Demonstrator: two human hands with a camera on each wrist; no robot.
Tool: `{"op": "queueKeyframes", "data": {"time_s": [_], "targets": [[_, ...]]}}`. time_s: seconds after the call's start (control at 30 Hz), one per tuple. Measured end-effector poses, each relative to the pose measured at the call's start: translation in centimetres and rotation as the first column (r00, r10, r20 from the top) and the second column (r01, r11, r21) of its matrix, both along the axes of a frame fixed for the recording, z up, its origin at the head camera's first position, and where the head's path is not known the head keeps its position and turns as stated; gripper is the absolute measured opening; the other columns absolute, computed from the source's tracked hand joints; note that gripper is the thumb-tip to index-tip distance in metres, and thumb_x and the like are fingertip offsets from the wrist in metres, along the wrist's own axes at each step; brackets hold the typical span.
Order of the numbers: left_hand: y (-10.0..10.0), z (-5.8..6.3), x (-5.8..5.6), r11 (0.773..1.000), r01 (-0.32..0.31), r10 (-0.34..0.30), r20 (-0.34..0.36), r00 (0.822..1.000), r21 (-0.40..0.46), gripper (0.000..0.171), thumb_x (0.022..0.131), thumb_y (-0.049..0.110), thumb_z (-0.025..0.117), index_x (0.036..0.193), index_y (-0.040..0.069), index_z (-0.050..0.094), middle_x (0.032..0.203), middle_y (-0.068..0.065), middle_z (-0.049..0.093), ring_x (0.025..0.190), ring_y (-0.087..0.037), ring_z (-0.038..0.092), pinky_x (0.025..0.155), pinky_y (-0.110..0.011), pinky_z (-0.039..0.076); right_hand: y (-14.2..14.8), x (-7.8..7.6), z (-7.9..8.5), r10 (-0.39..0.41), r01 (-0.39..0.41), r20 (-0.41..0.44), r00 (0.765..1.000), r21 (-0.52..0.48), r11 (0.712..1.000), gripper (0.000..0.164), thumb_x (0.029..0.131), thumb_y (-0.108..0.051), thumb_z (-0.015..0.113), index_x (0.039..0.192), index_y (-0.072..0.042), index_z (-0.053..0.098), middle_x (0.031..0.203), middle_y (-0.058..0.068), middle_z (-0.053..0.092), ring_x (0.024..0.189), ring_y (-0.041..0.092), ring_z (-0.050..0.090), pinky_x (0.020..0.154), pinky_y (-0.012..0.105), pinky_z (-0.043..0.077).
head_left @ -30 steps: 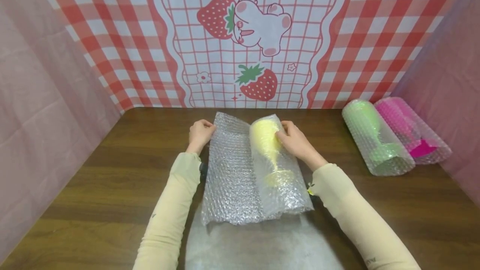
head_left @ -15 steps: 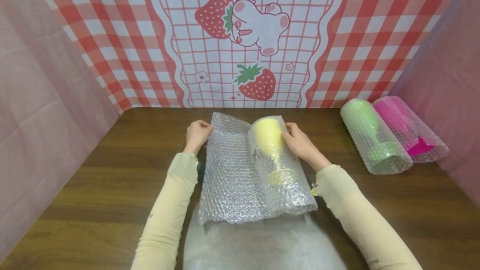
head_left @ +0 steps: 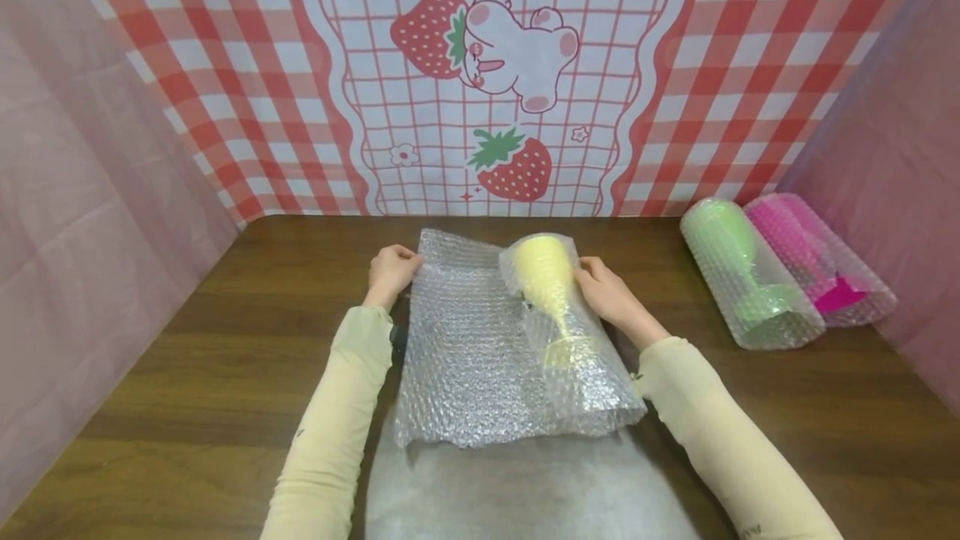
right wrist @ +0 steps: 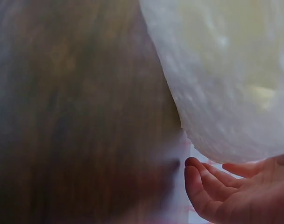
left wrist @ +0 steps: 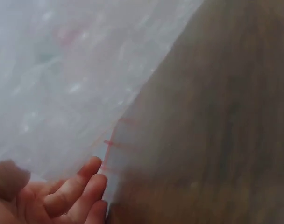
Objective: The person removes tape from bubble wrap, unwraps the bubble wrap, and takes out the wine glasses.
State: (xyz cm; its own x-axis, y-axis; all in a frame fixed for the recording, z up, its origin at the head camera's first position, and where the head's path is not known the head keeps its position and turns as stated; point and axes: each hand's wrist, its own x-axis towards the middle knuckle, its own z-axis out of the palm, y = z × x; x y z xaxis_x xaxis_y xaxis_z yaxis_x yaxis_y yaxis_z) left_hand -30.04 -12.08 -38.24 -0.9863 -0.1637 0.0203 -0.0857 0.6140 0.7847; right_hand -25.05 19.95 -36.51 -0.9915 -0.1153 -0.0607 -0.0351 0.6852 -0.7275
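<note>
A yellow goblet (head_left: pixel 546 273) lies with its bowl at the far end, inside a roll at the right side of a clear bubble wrap sheet (head_left: pixel 472 348). My left hand (head_left: pixel 392 273) pinches the sheet's far left edge; the left wrist view shows its fingers (left wrist: pixel 81 189) at that edge. At the roll's far right side, my right hand (head_left: pixel 609 294) holds the wrap beside the goblet's bowl. In the right wrist view its fingers (right wrist: pixel 200 186) are bent along the wrap's edge, and the contact is partly hidden.
Two bubble-wrapped goblets, one green (head_left: pixel 750 273) and one pink (head_left: pixel 817 261), lie side by side at the back right. A pale grey chair-like shape (head_left: pixel 525 490) shows at the near edge of the brown wooden table (head_left: pixel 187 382). A strawberry-print cloth (head_left: pixel 480 48) hangs behind.
The goblet and its roll have shifted right and tilted slightly, with my right hand moving alongside. More flat bubble wrap shows to their left. My left hand stays at the edge, slightly lower and left.
</note>
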Motion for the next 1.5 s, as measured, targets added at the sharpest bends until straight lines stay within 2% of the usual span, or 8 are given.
{"op": "queueKeyframes", "data": {"time_s": [0.13,0.27,0.43,0.67,0.83,0.97,1.03,1.5], "targets": [[-0.3,0.2,0.1,0.993,0.087,-0.086,-0.01,0.996,0.074,0.03,0.087,0.024,0.054,0.105,0.001,0.06,0.098,-0.016,0.063,0.082,-0.024,0.058,0.072,-0.033,0.048,0.1,0.0,0.0,0.014,-0.014,-0.013,1.0,0.018,1.0,0.052,0.096,-0.027,0.029,0.137,0.005,0.027,0.14,0.026,0.032,0.13,0.038,0.029,0.105,0.05,0.026],[-0.6,0.8,0.7,0.966,0.2,-0.196,-0.042,0.98,0.161,0.032,0.089,0.019,0.053,0.113,0.0,0.054,0.1,-0.019,0.061,0.074,-0.018,0.056,0.069,-0.032,0.05,0.3,-0.3,0.5,0.051,-0.044,-0.068,0.996,0.096,0.994,0.053,0.094,-0.022,0.033,0.135,0.012,0.028,0.135,0.031,0.035,0.126,0.041,0.032,0.104,0.05,0.028],[-0.9,1.2,1.1,0.89,0.342,-0.344,-0.048,0.938,0.301,0.043,0.089,0.013,0.053,0.13,0.004,0.043,0.098,-0.023,0.058,0.069,-0.014,0.055,0.067,-0.034,0.052,0.5,-0.5,1.9,0.075,-0.058,-0.127,0.989,0.137,0.989,0.055,0.091,-0.018,0.04,0.134,0.014,0.027,0.13,0.034,0.038,0.121,0.043,0.038,0.1,0.051,0.033],[-0.9,1.5,1.1,0.841,0.47,-0.479,-0.031,0.877,0.268,0.059,0.087,0.007,0.055,0.14,0.012,0.029,0.097,-0.02,0.057,0.078,-0.018,0.057,0.071,-0.03,0.051,-0.7,-0.4,3.8,0.097,-0.044,-0.226,0.969,0.23,0.972,0.053,0.092,-0.026,0.045,0.132,0.009,0.037,0.131,0.027,0.037,0.121,0.042,0.032,0.1,0.052,0.029],[-0.7,1.5,0.9,0.774,0.557,-0.571,-0.049,0.82,0.302,0.068,0.086,0.004,0.055,0.144,0.017,0.02,0.098,-0.022,0.056,0.081,-0.021,0.058,0.075,-0.032,0.051,-1.9,0.2,4.4,0.145,-0.075,-0.222,0.964,0.297,0.952,0.076,0.083,-0.052,0.054,0.132,0.004,0.04,0.128,0.023,0.037,0.115,0.038,0.031,0.093,0.052,0.036],[-0.5,1.6,1.0,0.743,0.577,-0.598,-0.052,0.8,0.338,0.07,0.087,0.001,0.054,0.144,0.019,0.018,0.102,-0.025,0.054,0.083,-0.022,0.057,0.077,-0.034,0.051,-2.6,0.7,3.8,0.145,-0.082,-0.181,0.973,0.319,0.944,0.094,0.072,-0.064,0.06,0.136,0.0,0.035,0.126,0.022,0.035,0.109,0.033,0.032,0.084,0.048,0.042],[-0.3,1.6,1.1,0.745,0.568,-0.591,-0.051,0.805,0.348,0.07,0.086,0.0,0.053,0.144,0.017,0.018,0.103,-0.025,0.054,0.083,-0.021,0.057,0.078,-0.034,0.051,-2.7,0.8,3.4,0.139,-0.077,-0.175,0.975,0.317,0.945,0.096,0.07,-0.063,0.063,0.136,0.0,0.033,0.123,0.021,0.035,0.106,0.031,0.032,0.081,0.046,0.042],[-0.4,1.9,1.2,0.857,0.439,-0.462,0.024,0.886,0.27,0.054,0.087,0.006,0.054,0.135,0.0,0.031,0.122,-0.025,0.051,0.093,-0.024,0.057,0.075,-0.028,0.05,-2.2,0.8,2.6,0.081,-0.052,-0.202,0.976,0.148,0.988,0.073,0.082,-0.033,0.062,0.135,0.007,0.03,0.125,0.027,0.035,0.11,0.036,0.04,0.091,0.049,0.039]]}}
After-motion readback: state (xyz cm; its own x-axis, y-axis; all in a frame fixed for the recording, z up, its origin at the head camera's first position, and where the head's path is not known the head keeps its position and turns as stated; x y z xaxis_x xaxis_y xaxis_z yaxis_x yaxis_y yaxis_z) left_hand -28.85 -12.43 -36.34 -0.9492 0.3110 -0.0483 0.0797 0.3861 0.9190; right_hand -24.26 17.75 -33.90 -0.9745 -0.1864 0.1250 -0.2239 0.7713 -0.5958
